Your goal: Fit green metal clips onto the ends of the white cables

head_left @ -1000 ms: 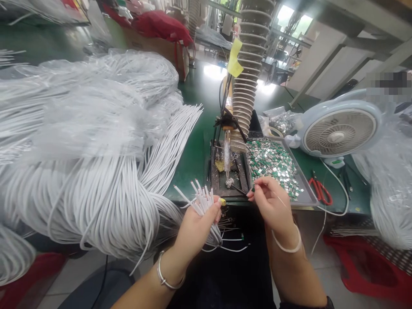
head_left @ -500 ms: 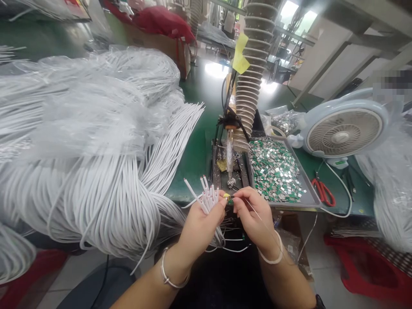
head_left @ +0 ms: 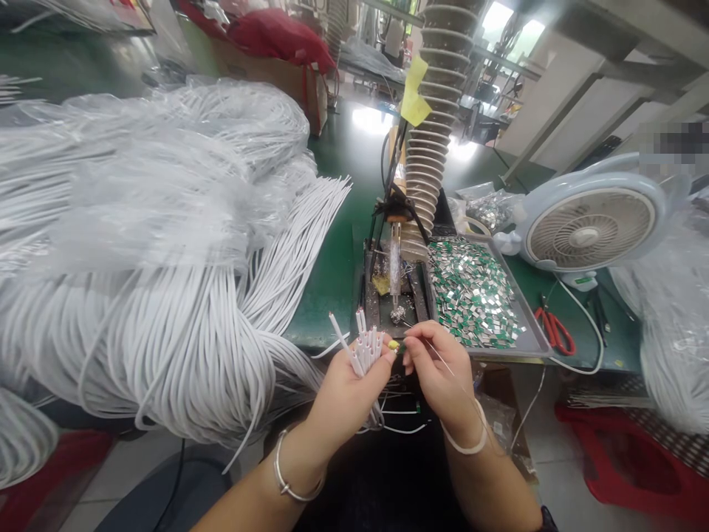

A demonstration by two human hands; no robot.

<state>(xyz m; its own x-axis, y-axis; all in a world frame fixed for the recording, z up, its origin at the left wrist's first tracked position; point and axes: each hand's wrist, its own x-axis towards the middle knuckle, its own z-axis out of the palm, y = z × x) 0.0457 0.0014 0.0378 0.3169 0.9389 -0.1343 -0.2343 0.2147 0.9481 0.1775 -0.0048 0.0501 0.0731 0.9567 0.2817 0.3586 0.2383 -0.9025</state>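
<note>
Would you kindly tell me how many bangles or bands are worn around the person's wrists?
2: a round silver metal bangle just behind the left hand, and a thin pale band just behind the right hand. Both are in plain view.

Our green bench [head_left: 326,288] carries a heap of white cables [head_left: 166,325] at ten o'clock, a cardboard box [head_left: 311,107] at eleven and a dark metal stand [head_left: 372,303] at twelve. At one we have a grey tray [head_left: 525,318]; at two, red-handled pliers [head_left: 548,325] and a pale blue fan [head_left: 587,233].

white cables [head_left: 366,353], green-and-silver boards [head_left: 473,295], red-handled pliers [head_left: 549,325], pale-blue fan [head_left: 590,229]
</note>
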